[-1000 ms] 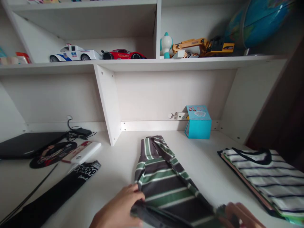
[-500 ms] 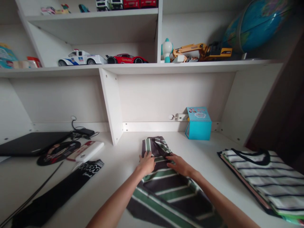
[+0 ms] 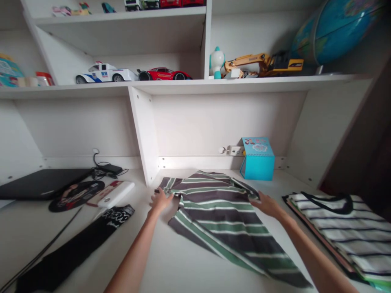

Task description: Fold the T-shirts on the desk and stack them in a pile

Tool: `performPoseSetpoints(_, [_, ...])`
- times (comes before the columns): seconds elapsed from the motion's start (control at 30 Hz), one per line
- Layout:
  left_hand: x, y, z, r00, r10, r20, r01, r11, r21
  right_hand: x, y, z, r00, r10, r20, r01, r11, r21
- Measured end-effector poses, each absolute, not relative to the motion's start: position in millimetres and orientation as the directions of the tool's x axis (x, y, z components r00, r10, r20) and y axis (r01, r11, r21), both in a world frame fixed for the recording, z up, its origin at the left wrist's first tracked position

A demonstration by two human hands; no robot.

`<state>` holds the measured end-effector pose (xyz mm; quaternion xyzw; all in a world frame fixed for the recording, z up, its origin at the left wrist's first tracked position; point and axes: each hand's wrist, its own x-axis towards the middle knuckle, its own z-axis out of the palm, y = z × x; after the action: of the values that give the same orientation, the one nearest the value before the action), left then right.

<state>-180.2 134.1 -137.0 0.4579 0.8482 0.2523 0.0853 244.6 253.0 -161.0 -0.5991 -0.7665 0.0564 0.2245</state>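
In front of the turquoise box (image 3: 258,160) and reaching leftward from it, a striped shirt (image 3: 214,211) lies spread on the white worktop (image 3: 183,264). In the head view its far edge sits close to the box's lower left corner, and its near corner trails toward the camera, below and slightly right of the box.

The left hand (image 3: 161,200), well left of the box, has its grip clenched on the shirt's left edge, where the cloth bunches under the fingers. The right hand (image 3: 269,204), just in front of the box, touches the shirt's right edge; I cannot tell whether that grip pinches the fabric or only rests on it.

The shirt looks like thin knit: light, limp, likely to sag and crease wherever it is unsupported, and to slide easily over the smooth worktop. The outer edges or corners seem the best places to hold it, one on each side, so that it hangs flat.

It carries broad dark grey-brown bands with green bands edged in white, running crosswise, and it lies skewed with soft folds.

Right of the box and nearer the camera lies a folded pile (image 3: 342,228) of white tops with dark stripes. Far left of it are a black cloth (image 3: 76,248) and a laptop (image 3: 39,183).
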Motion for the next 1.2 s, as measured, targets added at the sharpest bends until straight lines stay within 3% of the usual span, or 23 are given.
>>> performPoseSetpoints(0.13, [-143.1, 129.8, -133.8, -0.573, 0.814, 0.1, 0.786, 0.51, 0.349, 229.3, 237.8, -166.7, -0.263, 0.944, 0.201, 0.895, 0.317, -0.314])
performPoseSetpoints(0.23, [-119.0, 113.0, -116.8, -0.314, 0.947, 0.073, 0.923, 0.286, 0.257, 220.6, 215.7, -161.1, -0.418, 0.895, 0.156, 0.838, 0.446, -0.314])
performPoseSetpoints(0.37, [-101.9, 72.2, -96.0, 0.182, 0.969, -0.164, 0.921, -0.11, 0.373, 223.8, 179.5, -157.7, -0.565, 0.823, 0.054, 0.762, 0.546, -0.349])
performPoseSetpoints(0.5, [-99.7, 35.7, -93.5, 0.211, 0.954, -0.213, 0.909, -0.111, 0.402, 236.4, 154.2, -165.9, -0.567, 0.823, -0.035, 0.766, 0.512, -0.388])
performPoseSetpoints(0.63, [-106.1, 3.5, -90.5, 0.172, 0.967, -0.189, 0.91, -0.083, 0.407, 257.6, 132.9, -187.1, -0.526, 0.85, 0.006, 0.793, 0.493, -0.356])
performPoseSetpoints(0.77, [-116.4, -16.3, -61.5, 0.489, 0.765, -0.419, 0.797, -0.196, 0.571, 289.0, 126.0, -187.0, -0.51, 0.855, -0.096, 0.824, 0.454, -0.34])
performPoseSetpoints(0.83, [-122.2, -3.3, -47.2, 0.56, 0.726, -0.399, 0.719, -0.186, 0.67, 295.3, 140.3, -171.0, -0.507, 0.853, -0.125, 0.831, 0.446, -0.332])
performPoseSetpoints(0.93, [-129.9, 52.3, -49.7, 0.336, 0.93, -0.146, 0.726, -0.157, 0.67, 278.3, 183.0, -145.7, -0.47, 0.882, -0.021, 0.849, 0.445, -0.286])
performPoseSetpoints(1.03, [-134.8, 120.3, -82.2, 0.006, 0.985, 0.172, 0.849, -0.096, 0.519, 240.8, 226.9, -142.3, -0.426, 0.903, 0.047, 0.866, 0.422, -0.269])
performPoseSetpoints(1.1, [-138.1, 151.2, -107.6, -0.017, 0.992, 0.126, 0.898, -0.041, 0.438, 219.5, 245.9, -152.2, -0.405, 0.911, 0.072, 0.873, 0.409, -0.266])
performPoseSetpoints(1.2, [-146.3, 167.3, -134.8, -0.053, 0.997, -0.06, 0.946, 0.069, 0.318, 209.7, 260.6, -170.1, -0.293, 0.953, 0.074, 0.919, 0.302, -0.254])
